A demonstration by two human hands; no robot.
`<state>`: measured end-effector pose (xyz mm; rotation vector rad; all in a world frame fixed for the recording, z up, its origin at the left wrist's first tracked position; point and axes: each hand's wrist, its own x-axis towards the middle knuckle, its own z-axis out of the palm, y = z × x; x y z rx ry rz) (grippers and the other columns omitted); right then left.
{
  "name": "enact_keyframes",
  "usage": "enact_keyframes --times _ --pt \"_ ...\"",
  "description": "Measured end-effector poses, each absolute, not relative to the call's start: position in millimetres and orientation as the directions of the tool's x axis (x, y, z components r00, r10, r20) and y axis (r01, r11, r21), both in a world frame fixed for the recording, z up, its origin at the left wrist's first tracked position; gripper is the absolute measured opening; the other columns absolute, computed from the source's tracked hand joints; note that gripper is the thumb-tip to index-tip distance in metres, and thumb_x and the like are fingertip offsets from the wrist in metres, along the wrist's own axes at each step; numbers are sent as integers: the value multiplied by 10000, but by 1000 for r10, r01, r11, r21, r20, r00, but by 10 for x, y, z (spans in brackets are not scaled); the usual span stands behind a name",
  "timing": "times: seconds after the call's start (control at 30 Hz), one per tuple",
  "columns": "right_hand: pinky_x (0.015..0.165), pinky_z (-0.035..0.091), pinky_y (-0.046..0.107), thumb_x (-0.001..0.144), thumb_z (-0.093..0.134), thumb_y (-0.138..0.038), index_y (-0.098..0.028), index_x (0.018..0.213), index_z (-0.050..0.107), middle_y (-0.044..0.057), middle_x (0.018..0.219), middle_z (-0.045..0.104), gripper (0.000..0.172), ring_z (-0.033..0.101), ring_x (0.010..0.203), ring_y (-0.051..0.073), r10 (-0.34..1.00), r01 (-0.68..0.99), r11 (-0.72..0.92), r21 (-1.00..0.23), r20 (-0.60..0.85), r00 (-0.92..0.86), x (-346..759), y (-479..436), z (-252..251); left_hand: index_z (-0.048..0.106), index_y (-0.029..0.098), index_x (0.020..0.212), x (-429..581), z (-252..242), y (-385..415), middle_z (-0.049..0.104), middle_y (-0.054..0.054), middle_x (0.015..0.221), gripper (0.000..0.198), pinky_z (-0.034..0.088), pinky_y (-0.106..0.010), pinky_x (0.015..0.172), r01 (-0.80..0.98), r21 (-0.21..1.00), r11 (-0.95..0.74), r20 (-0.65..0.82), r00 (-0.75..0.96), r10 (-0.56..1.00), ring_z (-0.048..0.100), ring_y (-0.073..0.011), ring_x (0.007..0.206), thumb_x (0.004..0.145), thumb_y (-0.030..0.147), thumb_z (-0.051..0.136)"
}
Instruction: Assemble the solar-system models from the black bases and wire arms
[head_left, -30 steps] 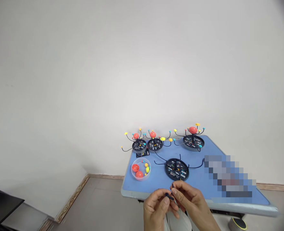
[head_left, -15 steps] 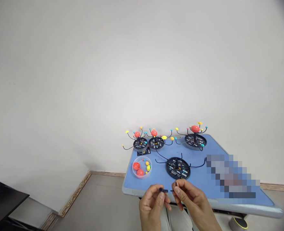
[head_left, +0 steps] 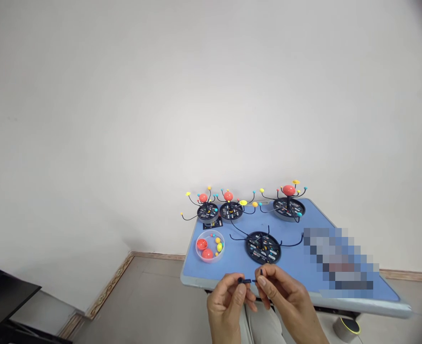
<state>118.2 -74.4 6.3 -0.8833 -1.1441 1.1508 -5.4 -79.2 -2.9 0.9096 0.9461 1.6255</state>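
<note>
The person's two bare hands sit close together at the near edge of the table, both raised and narrowly pinched, with the fingertips nearly closed. The left hand [head_left: 227, 301] grips a short, thin black rod with a small knob at its end [head_left: 244, 281] between thumb and forefinger. The right hand [head_left: 286, 298] pinches a second small, dark plastic piece [head_left: 261, 272], which stands upright at the fingertips. The two pieces are just beside each other; whether they touch is too small to tell.

Just beyond the hands, on a light blue table with a grey rim [head_left: 228, 270], lies a round black disc base [head_left: 263, 247] with thin black wire arms curving out from it and no balls on them. To its left is a round clear plastic dish [head_left: 195, 247] holding two red half-spheres [head_left: 201, 244] and small yellow and blue beads. Along the far edge stand three black disc models [head_left: 207, 212] [head_left: 231, 210] [head_left: 289, 208], each with a red ball on a central post and wire arms tipped with small yellow and blue balls. A pixelated blur covers the right part of the table. The person's pale trousers [head_left: 261, 329] show below the hands.
</note>
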Motion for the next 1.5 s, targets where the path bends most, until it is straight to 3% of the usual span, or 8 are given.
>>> enact_keyframes --times 0.3,0.57,0.8,0.93,1.13,1.5 --pt "506 416 257 810 666 -558 -194 726 598 -27 608 530 379 483 522 121 981 -258 187 -948 194 -2 1174 -739 195 763 132 865 -74 4 -803 727 -70 670 326 528 -256 497 -381 909 -172 93 -217 972 646 -170 557 699 404 825" --pt "477 404 248 773 710 -556 -182 729 595 -26 613 534 393 479 529 113 989 -371 125 -920 144 -24 1134 -713 253 752 136 908 -159 -62 -753 718 -63 688 301 552 -290 527 -376 917 -136 102 -108 989 648 -177 560 753 391 794" --pt "469 396 243 760 713 -570 -184 711 583 -30 591 521 410 474 519 110 987 -364 131 -922 154 -35 1134 -699 264 749 140 912 -131 -69 -770 698 -37 640 287 541 -266 530 -373 913 -164 111 -160 981 638 -159 540 757 377 793" --pt "463 378 237 774 695 -573 -184 698 573 -38 579 498 415 455 492 99 983 -306 168 -937 181 -17 1141 -694 234 752 157 936 -168 -112 -754 703 -36 656 260 552 -263 549 -313 932 -183 149 -130 980 654 -163 562 783 366 773" --pt "484 375 245 846 636 -524 -190 722 582 -38 561 497 361 451 485 103 966 -196 255 -947 260 3 1175 -698 162 763 215 979 -219 -109 -758 702 -22 801 170 549 -229 557 -151 917 -370 352 -133 926 659 -139 614 825 280 732" --pt "457 431 224 857 650 -406 -194 707 584 -11 677 571 268 497 466 92 907 -158 411 -898 385 173 1058 -758 92 757 217 947 -88 -117 -840 644 30 650 120 509 -212 557 -98 892 -441 415 -208 886 605 -107 522 850 264 704"
